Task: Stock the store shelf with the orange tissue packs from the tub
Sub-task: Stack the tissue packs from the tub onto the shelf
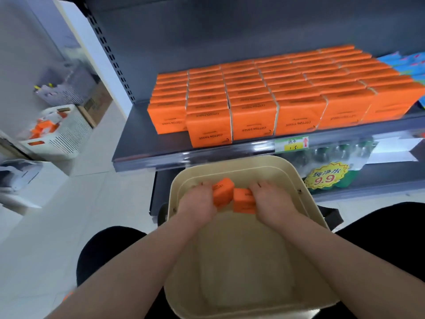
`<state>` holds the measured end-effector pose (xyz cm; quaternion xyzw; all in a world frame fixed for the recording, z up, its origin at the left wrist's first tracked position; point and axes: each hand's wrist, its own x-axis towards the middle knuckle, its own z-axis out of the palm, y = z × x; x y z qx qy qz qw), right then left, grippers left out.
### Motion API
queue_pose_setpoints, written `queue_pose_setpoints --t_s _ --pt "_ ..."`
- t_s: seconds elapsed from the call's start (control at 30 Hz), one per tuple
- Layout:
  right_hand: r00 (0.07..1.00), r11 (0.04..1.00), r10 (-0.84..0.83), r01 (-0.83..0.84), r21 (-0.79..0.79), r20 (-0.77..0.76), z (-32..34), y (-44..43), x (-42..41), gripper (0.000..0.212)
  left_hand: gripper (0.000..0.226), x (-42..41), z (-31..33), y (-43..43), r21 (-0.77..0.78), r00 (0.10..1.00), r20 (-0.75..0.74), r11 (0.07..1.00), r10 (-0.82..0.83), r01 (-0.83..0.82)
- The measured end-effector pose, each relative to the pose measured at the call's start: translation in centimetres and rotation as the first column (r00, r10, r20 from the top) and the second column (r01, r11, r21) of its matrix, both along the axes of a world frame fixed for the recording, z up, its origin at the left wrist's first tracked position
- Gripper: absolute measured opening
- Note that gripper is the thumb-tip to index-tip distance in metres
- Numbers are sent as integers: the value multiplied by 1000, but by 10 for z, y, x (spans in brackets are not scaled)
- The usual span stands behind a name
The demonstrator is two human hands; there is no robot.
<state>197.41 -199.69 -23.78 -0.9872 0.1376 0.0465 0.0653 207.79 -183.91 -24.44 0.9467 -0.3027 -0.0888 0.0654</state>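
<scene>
A cream tub (305,180) sits in front of me, below the shelf edge. Both hands reach into its far end. My left hand (197,201) grips one orange tissue pack (222,191), tilted up. My right hand (272,200) grips a second orange tissue pack (243,201) beside it. The two packs touch in the middle. The rest of the tub's floor looks bare. On the dark grey shelf (138,139) above stand several rows of orange tissue packs (253,120), leaving a bare strip at the shelf's left end.
A white slotted basket (69,137) holding more orange packs stands on the pale floor at the left. Blue packs (409,63) sit at the shelf's right end. A price tag (292,145) is on the shelf lip; bottled water with a 9.9 sign (326,176) fills the lower shelf.
</scene>
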Motion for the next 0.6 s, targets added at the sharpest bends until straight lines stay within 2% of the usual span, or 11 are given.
queue_pose_setpoints --t_s 0.23,0.4,0.5,0.6 --pt "981 994 34 -13 -110 192 68 4 4 48 33 2 89 16 -215 991 114 976 73 -48" --pt "937 990 26 23 -136 349 99 1 19 48 39 23 133 33 -318 953 225 940 203 -125" --pt "928 989 29 26 -143 372 108 -2 34 51 38 44 142 39 -347 903 274 910 331 -228" --pt "939 991 56 -11 -132 340 105 -2 47 52 40 70 137 40 -308 863 303 899 403 -312"
